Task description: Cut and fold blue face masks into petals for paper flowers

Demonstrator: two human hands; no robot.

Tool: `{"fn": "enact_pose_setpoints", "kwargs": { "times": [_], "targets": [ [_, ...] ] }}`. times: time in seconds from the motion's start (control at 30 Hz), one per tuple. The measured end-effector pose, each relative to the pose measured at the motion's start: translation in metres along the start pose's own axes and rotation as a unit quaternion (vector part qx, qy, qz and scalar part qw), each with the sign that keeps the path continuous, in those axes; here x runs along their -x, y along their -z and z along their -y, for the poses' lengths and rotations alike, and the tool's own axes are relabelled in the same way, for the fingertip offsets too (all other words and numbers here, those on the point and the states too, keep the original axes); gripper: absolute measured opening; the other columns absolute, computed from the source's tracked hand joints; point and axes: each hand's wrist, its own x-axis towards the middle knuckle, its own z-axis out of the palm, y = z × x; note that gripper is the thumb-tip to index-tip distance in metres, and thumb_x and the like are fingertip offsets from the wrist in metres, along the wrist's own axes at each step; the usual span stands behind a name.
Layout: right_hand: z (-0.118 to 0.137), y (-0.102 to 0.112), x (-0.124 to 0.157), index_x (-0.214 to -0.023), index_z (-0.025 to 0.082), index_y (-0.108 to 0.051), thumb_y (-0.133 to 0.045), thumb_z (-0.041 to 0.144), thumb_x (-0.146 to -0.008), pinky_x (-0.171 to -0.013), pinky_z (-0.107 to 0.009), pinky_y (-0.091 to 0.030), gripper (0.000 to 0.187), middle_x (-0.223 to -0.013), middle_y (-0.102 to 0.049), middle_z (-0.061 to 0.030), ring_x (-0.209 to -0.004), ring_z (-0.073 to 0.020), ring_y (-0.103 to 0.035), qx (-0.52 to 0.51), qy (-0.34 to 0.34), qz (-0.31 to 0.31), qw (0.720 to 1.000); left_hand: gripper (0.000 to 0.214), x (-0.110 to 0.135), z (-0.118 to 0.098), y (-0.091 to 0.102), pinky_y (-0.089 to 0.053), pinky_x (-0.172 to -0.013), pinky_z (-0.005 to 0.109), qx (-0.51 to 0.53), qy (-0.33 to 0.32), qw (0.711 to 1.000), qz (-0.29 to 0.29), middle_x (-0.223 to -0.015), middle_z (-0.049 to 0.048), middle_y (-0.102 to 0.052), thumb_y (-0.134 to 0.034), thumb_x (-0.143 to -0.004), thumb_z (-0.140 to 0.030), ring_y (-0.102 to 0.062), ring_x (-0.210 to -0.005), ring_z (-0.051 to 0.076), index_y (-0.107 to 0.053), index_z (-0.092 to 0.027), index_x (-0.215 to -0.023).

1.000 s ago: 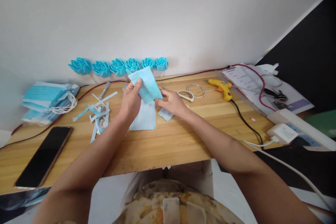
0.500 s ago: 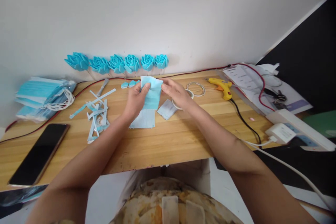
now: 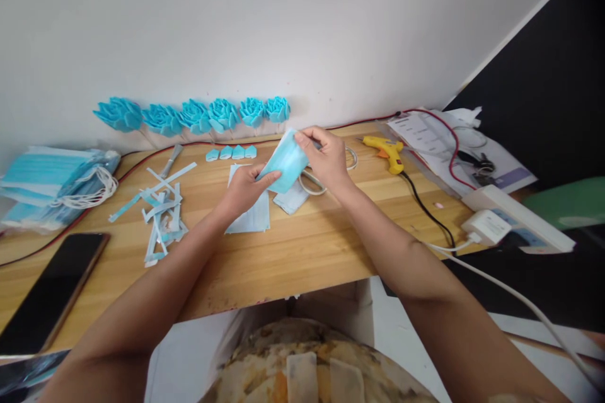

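Both of my hands hold a light blue piece of mask fabric [image 3: 288, 165] above the table, tilted with its upper end to the right. My left hand [image 3: 246, 189] pinches its lower left edge, thumb on top. At the upper right corner, the thumb and fingers of my right hand [image 3: 327, 154] close on it. Beneath lies a pale flat fabric sheet [image 3: 253, 215], partly covered by my left hand. A smaller folded fabric piece [image 3: 292, 198] rests to its right. Several small folded blue petals [image 3: 225, 152] sit in a row behind my left hand.
Several blue fabric flowers [image 3: 193, 116] on thin sticks line the wall. Cut strips [image 3: 163, 214], stacked masks [image 3: 47, 173] and a phone [image 3: 54, 289] lie left. White rings [image 3: 312, 185], a yellow glue gun [image 3: 388, 152], papers [image 3: 420, 138] and a power strip [image 3: 520, 220] are right.
The fabric piece has gone from nearly upright to tilted rightward. My right hand has risen to its upper corner, while my left hand has shifted to the lower edge. The view has turned slightly right.
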Motion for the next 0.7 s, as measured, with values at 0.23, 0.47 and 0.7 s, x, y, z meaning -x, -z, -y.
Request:
{"fn": "enact_pose_setpoints", "kwargs": {
  "times": [0.23, 0.47, 0.7],
  "targets": [
    [-0.009, 0.008, -0.006, -0.073, 0.019, -0.06, -0.056, 0.045, -0.092, -0.063, -0.027, -0.038, 0.033, -0.064, -0.05, 0.0031, -0.063, -0.0114, -0.045, 0.008, -0.012, -0.042, 0.999, 0.04, -0.001, 0.004, -0.002, -0.037, -0.062, 0.027, -0.013, 0.016, 1.0, 0.009, -0.066, 0.0003, -0.058, -0.069, -0.074, -0.058, -0.048, -0.064, 0.015, -0.066, -0.018, -0.069],
    [-0.005, 0.007, -0.004, -0.075, 0.019, -0.064, -0.059, 0.047, -0.091, -0.065, -0.027, -0.041, 0.032, -0.067, -0.055, 0.0015, -0.067, -0.0132, -0.05, 0.0, -0.037, -0.021, 0.999, 0.035, -0.003, 0.013, -0.003, -0.044, -0.066, 0.031, 0.047, 0.005, 0.999, -0.005, -0.07, 0.0031, -0.068, -0.078, -0.07, -0.055, -0.055, -0.064, 0.018, -0.074, -0.02, -0.072],
    [-0.006, 0.006, -0.005, -0.078, 0.019, -0.068, -0.063, 0.045, -0.087, -0.067, -0.027, -0.043, 0.028, -0.072, -0.062, 0.001, -0.07, -0.0136, -0.054, -0.025, -0.047, -0.022, 0.998, 0.028, -0.002, 0.016, -0.005, -0.038, -0.056, 0.027, 0.038, -0.006, 0.999, -0.004, -0.063, -0.0002, -0.062, -0.079, -0.072, -0.046, -0.05, -0.057, 0.014, -0.073, -0.018, -0.069]
  ]
}}
